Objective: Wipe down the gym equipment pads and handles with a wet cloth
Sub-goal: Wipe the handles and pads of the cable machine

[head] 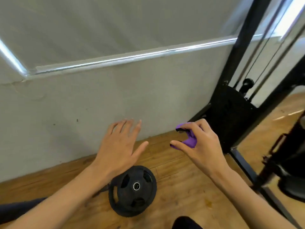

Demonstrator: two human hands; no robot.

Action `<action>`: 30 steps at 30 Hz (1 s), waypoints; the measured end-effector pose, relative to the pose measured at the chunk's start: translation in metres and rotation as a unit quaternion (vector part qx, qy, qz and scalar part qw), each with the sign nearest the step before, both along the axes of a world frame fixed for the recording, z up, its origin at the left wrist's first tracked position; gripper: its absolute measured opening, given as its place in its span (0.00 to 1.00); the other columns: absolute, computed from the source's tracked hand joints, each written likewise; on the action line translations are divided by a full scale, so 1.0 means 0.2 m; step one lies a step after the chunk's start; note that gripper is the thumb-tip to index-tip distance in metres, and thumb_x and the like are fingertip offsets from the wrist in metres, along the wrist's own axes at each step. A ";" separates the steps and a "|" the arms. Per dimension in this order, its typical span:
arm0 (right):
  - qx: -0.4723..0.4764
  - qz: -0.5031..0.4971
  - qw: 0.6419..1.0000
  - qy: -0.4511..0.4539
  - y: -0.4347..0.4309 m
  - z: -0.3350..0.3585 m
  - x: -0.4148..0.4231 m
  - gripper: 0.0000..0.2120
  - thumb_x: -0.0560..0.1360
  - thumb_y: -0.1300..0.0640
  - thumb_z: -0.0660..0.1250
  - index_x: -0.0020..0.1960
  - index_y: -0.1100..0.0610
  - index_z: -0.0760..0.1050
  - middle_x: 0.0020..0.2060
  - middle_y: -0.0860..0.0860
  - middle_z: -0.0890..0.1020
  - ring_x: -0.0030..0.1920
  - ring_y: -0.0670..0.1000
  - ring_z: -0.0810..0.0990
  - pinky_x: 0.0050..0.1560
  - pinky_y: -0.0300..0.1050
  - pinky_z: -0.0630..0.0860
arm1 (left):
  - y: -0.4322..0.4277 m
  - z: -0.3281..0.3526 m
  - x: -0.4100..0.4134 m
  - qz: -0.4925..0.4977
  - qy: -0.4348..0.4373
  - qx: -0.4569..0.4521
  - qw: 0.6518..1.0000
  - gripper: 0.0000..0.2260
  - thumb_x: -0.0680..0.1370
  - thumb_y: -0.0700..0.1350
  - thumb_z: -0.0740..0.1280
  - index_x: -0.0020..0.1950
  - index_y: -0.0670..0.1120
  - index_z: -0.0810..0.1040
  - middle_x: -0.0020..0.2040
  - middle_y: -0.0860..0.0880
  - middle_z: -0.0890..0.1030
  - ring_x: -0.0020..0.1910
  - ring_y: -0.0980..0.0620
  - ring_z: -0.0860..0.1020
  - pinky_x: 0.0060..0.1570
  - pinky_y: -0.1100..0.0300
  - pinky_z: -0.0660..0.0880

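My right hand (199, 142) holds a small purple cloth (189, 139) bunched between its thumb and curled fingers, in front of the wall base. My left hand (118, 144) is stretched out flat beside it with the fingers spread and straight, holding nothing. A black cable machine (231, 113) with its weight stack, cables and upright frame stands at the right, just beyond my right hand. The whole frame is slightly blurred.
A black weight plate (132, 190) lies on the wooden floor (173, 187) below my left wrist. A grey wall (99, 96) with a metal-edged mirror (115, 30) fills the back. More dark equipment (290, 162) stands at the right edge.
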State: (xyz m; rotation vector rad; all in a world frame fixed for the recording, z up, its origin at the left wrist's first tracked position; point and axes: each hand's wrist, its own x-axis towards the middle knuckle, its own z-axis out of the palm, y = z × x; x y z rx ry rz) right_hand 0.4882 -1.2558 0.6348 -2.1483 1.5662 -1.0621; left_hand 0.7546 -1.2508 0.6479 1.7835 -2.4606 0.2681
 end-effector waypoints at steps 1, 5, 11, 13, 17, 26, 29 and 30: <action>0.002 -0.021 1.000 -0.005 -0.04 0.00 -0.03 0.26 0.70 0.31 0.68 0.61 0.45 0.77 0.53 0.43 0.72 0.50 0.42 0.74 0.49 0.40 0.78 | -0.10 0.00 -0.02 -0.028 0.003 -0.001 1.000 0.32 0.85 0.65 0.47 0.77 0.45 0.70 0.70 0.42 0.77 0.70 0.41 0.74 0.70 0.48 0.61; -0.012 -0.098 0.995 -0.025 -0.23 -0.02 -0.16 0.24 0.72 0.37 0.72 0.62 0.48 0.78 0.53 0.44 0.73 0.52 0.44 0.76 0.49 0.39 0.79 | -0.56 0.04 -0.14 -0.125 0.008 -0.010 0.992 0.32 0.85 0.65 0.47 0.77 0.45 0.71 0.70 0.42 0.77 0.69 0.41 0.75 0.69 0.48 0.61; -0.028 -0.189 0.981 -0.041 -0.64 -0.11 -0.41 0.24 0.70 0.39 0.74 0.62 0.48 0.79 0.53 0.43 0.73 0.52 0.43 0.76 0.49 0.31 0.75 | -1.19 0.01 -0.47 -0.218 0.010 -0.017 0.976 0.32 0.85 0.64 0.46 0.76 0.44 0.72 0.71 0.41 0.77 0.69 0.40 0.76 0.67 0.42 0.73; -0.029 -0.219 0.974 -0.039 -0.75 -0.10 -0.49 0.24 0.70 0.39 0.75 0.62 0.48 0.79 0.53 0.43 0.73 0.52 0.42 0.76 0.48 0.30 0.74 | -1.38 0.01 -0.62 -0.255 0.006 -0.016 0.967 0.32 0.85 0.64 0.48 0.76 0.43 0.73 0.70 0.40 0.77 0.69 0.40 0.76 0.67 0.42 0.74; -0.027 -0.273 0.961 -0.037 -0.90 -0.07 -0.66 0.25 0.70 0.37 0.73 0.62 0.47 0.79 0.52 0.41 0.72 0.53 0.40 0.75 0.50 0.27 0.72 | -1.67 0.02 -0.93 -0.315 0.025 -0.013 0.949 0.33 0.85 0.64 0.46 0.76 0.44 0.73 0.70 0.41 0.78 0.69 0.40 0.77 0.67 0.42 0.73; -0.038 -0.461 0.886 -0.026 -1.05 -0.04 -1.05 0.23 0.69 0.35 0.72 0.60 0.45 0.79 0.51 0.41 0.72 0.51 0.43 0.77 0.49 0.34 0.76 | -2.19 0.01 -1.72 -0.510 0.051 -0.016 0.859 0.31 0.83 0.65 0.51 0.76 0.48 0.74 0.71 0.44 0.79 0.71 0.42 0.76 0.69 0.43 0.73; -0.062 -0.531 0.845 -0.021 -1.08 0.01 -1.17 0.24 0.69 0.38 0.74 0.60 0.48 0.80 0.50 0.43 0.74 0.51 0.41 0.77 0.49 0.29 0.73 | -2.31 0.03 -2.04 -0.584 0.069 -0.024 0.808 0.31 0.83 0.66 0.49 0.77 0.49 0.72 0.72 0.45 0.78 0.72 0.43 0.75 0.71 0.43 0.73; -0.070 -0.555 0.829 -0.017 -1.10 0.02 -1.19 0.24 0.69 0.38 0.74 0.60 0.48 0.80 0.49 0.43 0.74 0.51 0.40 0.77 0.49 0.27 0.71 | -2.35 0.04 -2.14 -0.613 0.070 -0.026 0.787 0.31 0.83 0.67 0.50 0.77 0.50 0.72 0.72 0.45 0.77 0.73 0.44 0.74 0.71 0.43 0.72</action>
